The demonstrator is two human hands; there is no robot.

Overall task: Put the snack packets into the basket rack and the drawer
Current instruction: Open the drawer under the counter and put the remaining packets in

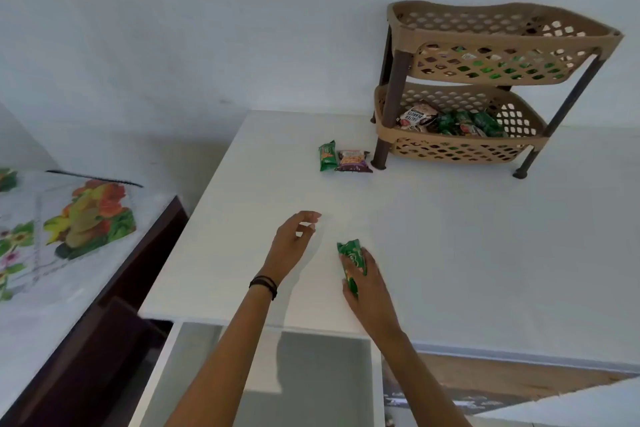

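The tan plastic basket rack (485,45) with holes stands on the white worktop (450,253). Both its baskets already hold snack packets. Just left of the rack lie two more: a green snack packet (327,156) and a purple snack packet (353,161). In front of the rack, the right hand (369,282) has its grip shut around another green shiny packet (353,262). The left hand (294,243) is empty, fingers apart. The white open drawer (263,378) looks empty, so three packets are left.
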